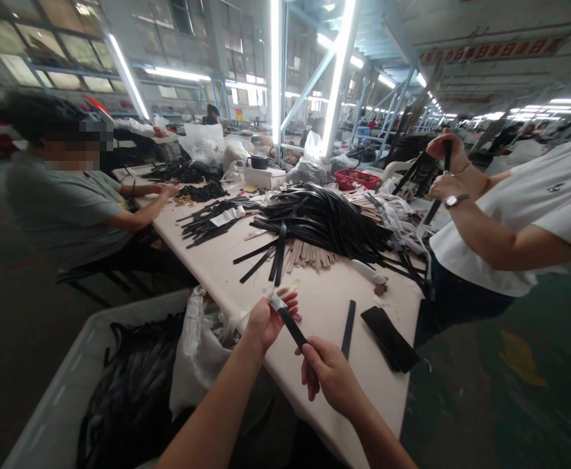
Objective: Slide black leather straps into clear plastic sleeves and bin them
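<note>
Flat, narrow, black leather-like strip (291,327), held above the pale, smooth-topped table (207,259): right hand (328,370) pinching the near end; left hand (266,321), fingers half-spread, holding the whitish far end. Presumably light, pliable; best held at both ends. Count: one held, one lone black strip (349,329); heaped black strips (329,218) uncountable.

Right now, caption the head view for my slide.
A black strip runs from left fingers to right fingers above a table, near heaped black strips.
</note>
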`<action>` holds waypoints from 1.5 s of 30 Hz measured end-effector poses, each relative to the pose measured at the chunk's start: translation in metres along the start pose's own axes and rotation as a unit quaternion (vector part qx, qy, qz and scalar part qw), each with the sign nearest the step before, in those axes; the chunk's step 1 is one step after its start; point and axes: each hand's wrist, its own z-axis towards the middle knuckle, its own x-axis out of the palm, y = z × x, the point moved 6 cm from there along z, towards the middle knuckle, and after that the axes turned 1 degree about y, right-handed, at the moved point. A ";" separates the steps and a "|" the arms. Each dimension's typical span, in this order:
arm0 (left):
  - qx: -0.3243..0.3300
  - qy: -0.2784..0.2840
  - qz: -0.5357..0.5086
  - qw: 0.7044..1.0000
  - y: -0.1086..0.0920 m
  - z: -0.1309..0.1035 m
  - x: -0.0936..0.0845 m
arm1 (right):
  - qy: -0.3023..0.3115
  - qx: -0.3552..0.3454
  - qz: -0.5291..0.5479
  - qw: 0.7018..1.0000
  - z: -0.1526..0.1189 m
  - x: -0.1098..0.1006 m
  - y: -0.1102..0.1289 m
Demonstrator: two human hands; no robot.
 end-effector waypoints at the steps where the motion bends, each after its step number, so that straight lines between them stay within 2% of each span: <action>1: 0.032 0.000 0.008 0.999 -0.012 0.001 0.015 | -0.010 -0.005 0.006 1.000 -0.001 -0.001 0.004; 4: 0.094 0.065 0.055 0.992 -0.046 -0.010 0.078 | -0.058 -0.043 0.026 0.997 -0.004 -0.007 0.023; 6: 0.088 0.118 0.070 0.987 -0.054 -0.023 0.115 | -0.084 -0.067 0.035 0.994 -0.005 -0.010 0.037; 8: 0.080 0.138 0.083 0.984 -0.051 -0.030 0.131 | -0.101 -0.075 0.039 0.991 -0.004 -0.013 0.044; 10: 0.099 0.118 0.093 0.984 -0.040 -0.026 0.121 | -0.113 -0.067 0.041 0.991 0.000 -0.016 0.038; 11: 0.109 0.094 0.090 0.985 -0.033 -0.020 0.107 | -0.115 -0.059 0.041 0.991 0.002 -0.017 0.031; 13: 0.112 0.029 0.062 0.991 -0.017 -0.004 0.066 | -0.087 -0.037 0.041 0.995 0.007 -0.015 0.011; 15: 0.091 -0.034 0.019 0.995 0.000 0.010 0.022 | -0.017 0.002 0.036 0.999 0.011 -0.006 -0.015; 17: 0.058 -0.065 -0.009 0.996 0.018 0.015 -0.010 | 0.044 0.042 0.029 0.998 0.012 0.005 -0.037; 20: -0.001 -0.078 -0.004 0.997 0.054 0.008 -0.034 | 0.045 0.056 0.023 0.997 0.018 0.013 -0.052; 23: -0.050 -0.082 0.024 0.995 0.088 -0.008 -0.039 | 0.007 0.036 0.001 0.999 0.025 0.014 -0.049; 25: -0.066 -0.070 0.034 0.995 0.097 -0.016 -0.038 | -0.005 0.034 -0.005 0.999 0.026 0.014 -0.047; 27: -0.031 -0.064 0.026 0.997 0.088 -0.017 -0.038 | 0.019 0.049 0.004 0.999 0.023 0.015 -0.047; 29: 0.040 -0.060 0.016 0.997 0.069 -0.017 -0.036 | 0.055 0.079 0.005 0.995 0.020 0.018 -0.049; 31: 0.080 -0.055 0.026 0.995 0.057 -0.016 -0.033 | 0.064 0.094 -0.011 0.993 0.021 0.017 -0.048; 35: -0.003 -0.031 0.069 0.997 0.067 -0.015 -0.027 | 0.035 0.056 -0.020 0.998 0.034 0.009 -0.040; 36: 0.002 -0.024 0.062 0.998 0.066 -0.014 -0.026 | 0.049 0.055 -0.013 0.997 0.035 0.010 -0.041; 38: 0.058 -0.023 0.032 0.998 0.058 -0.014 -0.029 | 0.091 0.076 -0.002 0.993 0.036 0.013 -0.047; 40: 0.087 -0.030 0.014 0.996 0.056 -0.013 -0.033 | 0.095 0.094 -0.009 0.991 0.037 0.014 -0.054; 43: 0.005 -0.030 0.047 0.998 0.073 -0.012 -0.037 | 0.040 0.080 -0.028 0.996 0.041 0.009 -0.058; 45: -0.011 -0.027 0.051 0.998 0.077 -0.012 -0.039 | 0.049 0.089 -0.020 0.995 0.042 0.010 -0.059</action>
